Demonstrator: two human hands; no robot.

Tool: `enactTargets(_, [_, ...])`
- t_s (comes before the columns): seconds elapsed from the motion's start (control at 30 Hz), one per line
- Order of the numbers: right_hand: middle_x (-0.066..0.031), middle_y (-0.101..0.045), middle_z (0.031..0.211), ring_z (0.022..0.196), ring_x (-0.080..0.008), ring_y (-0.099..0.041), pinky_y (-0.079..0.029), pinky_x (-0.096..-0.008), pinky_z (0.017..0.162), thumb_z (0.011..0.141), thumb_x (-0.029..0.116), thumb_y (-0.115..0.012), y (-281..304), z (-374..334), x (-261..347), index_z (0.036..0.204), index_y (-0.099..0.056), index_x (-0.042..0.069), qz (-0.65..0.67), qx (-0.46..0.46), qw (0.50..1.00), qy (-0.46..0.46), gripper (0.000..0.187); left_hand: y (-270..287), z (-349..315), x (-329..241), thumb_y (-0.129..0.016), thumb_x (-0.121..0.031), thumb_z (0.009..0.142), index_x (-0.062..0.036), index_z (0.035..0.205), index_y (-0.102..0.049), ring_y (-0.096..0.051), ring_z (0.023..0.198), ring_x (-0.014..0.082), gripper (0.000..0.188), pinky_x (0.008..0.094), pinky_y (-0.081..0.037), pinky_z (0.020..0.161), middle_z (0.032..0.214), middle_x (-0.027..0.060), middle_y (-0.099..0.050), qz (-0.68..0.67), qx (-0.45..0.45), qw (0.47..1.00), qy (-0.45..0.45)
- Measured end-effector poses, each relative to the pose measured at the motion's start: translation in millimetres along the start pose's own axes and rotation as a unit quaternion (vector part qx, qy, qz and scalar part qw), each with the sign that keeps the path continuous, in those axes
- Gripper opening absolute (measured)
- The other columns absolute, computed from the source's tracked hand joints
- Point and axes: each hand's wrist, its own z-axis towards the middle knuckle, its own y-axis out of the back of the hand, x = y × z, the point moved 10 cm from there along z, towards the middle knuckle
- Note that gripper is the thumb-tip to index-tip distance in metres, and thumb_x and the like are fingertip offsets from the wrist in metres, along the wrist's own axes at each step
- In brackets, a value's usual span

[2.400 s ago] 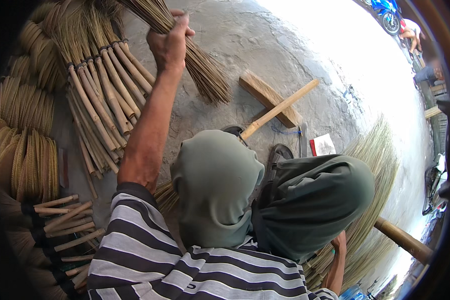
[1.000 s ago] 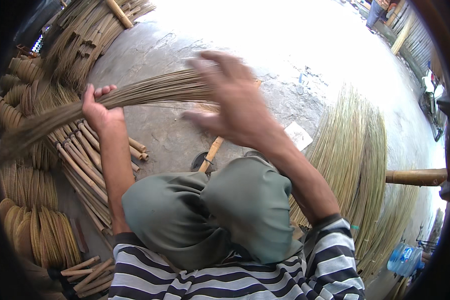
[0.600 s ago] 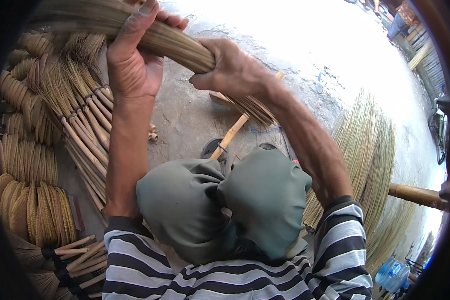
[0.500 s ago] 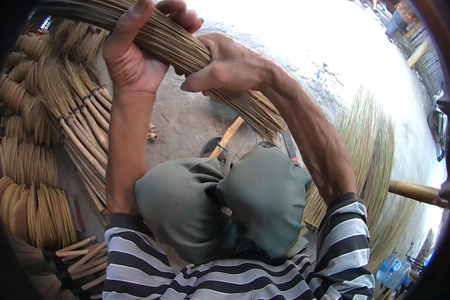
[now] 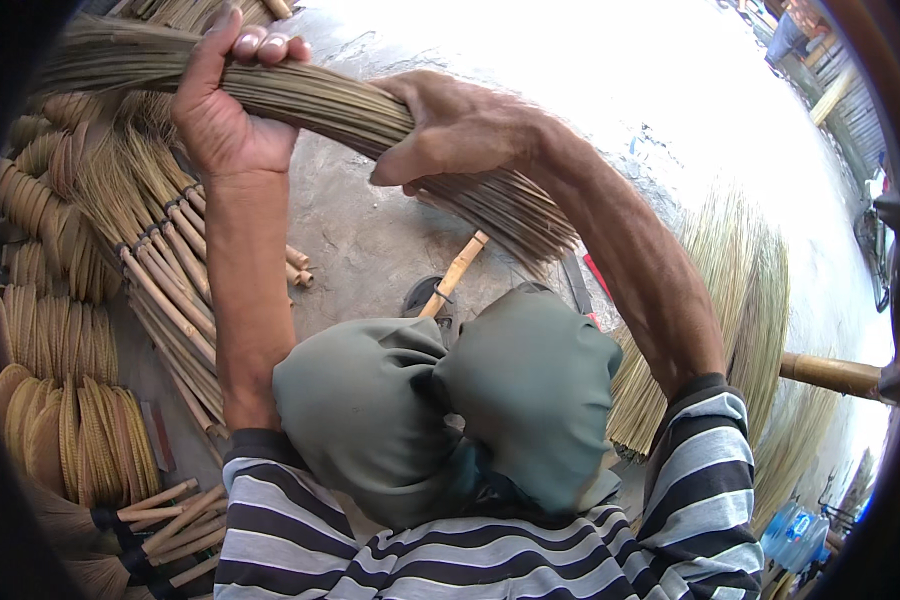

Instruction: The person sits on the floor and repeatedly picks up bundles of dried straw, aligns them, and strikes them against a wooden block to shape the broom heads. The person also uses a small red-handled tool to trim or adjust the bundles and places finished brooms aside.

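Observation:
A long bundle of thin dry broom straw (image 5: 320, 100) slants across in front of me, its cut ends fanned at the lower right and its finer ends reaching to the upper left. My left hand (image 5: 232, 125) cups it from below, with thumb and fingertips curled over the top. Nearer the cut ends, my right hand (image 5: 460, 130) is wrapped round the straw from above, thumb on the near side. Below the bundle, a short pale wooden stick (image 5: 458, 270) stands slanted by my foot. A dark flat blade (image 5: 576, 283) lies beside a red piece next to my knee.
At left lie several finished brooms with pale handles (image 5: 175, 285) and coiled woven strips (image 5: 75, 435). More broom handles (image 5: 175, 530) are at lower left. Loose straw (image 5: 735, 310) is heaped at right beside a bamboo pole (image 5: 835, 377). A clear blue plastic jug (image 5: 795, 535) stands at lower right.
The bundle's upper-left end has swung down, so it lies closer to level. My left hand has moved left and slightly down with it. My right hand stays nearly in place.

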Motion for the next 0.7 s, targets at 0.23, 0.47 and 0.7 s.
enactTargets(0.23, [-0.0258, -0.068, 0.132, 0.124, -0.038, -0.066, -0.054, -0.0573, 0.108, 0.082, 0.051, -0.083, 28, -63, -74, 0.146, -0.057, 0.002, -0.119, -0.115, 0.986, -0.03, 0.084, 89, 12, -65, -0.074, -0.003, 0.089, -0.0122, 0.07, -0.051, -0.052, 0.061, 0.0175, 0.031, 0.0407, -0.052, 0.072, 0.064, 0.0004, -0.051, 0.004, -0.153, 0.986, -0.063])
enactTargets(0.47, [-0.0264, -0.047, 0.16, 0.152, -0.0402, -0.041, -0.037, -0.0583, 0.124, 0.103, 0.068, -0.051, 88, -189, -210, 0.161, -0.041, 0.002, 0.258, -0.4, 0.873, -0.103, 0.088, 160, -12, -106, -0.069, -0.004, 0.092, -0.0136, 0.069, -0.05, -0.052, 0.06, 0.0173, 0.031, 0.0388, -0.052, 0.069, 0.063, 0.0008, -0.05, -0.033, -0.238, 0.968, -0.074])
enactTargets(0.7, [-0.0274, -0.049, 0.158, 0.151, -0.0399, -0.043, -0.036, -0.0536, 0.126, 0.113, 0.061, -0.029, 63, -139, -130, 0.161, -0.041, 0.001, 0.392, -0.37, 0.84, 0.064, 0.077, 114, -11, -47, -0.071, -0.006, 0.094, -0.0134, 0.066, -0.051, -0.053, 0.059, 0.0168, 0.035, 0.0373, -0.053, 0.069, 0.061, 0.0002, -0.051, -0.045, -0.211, 0.976, -0.012])
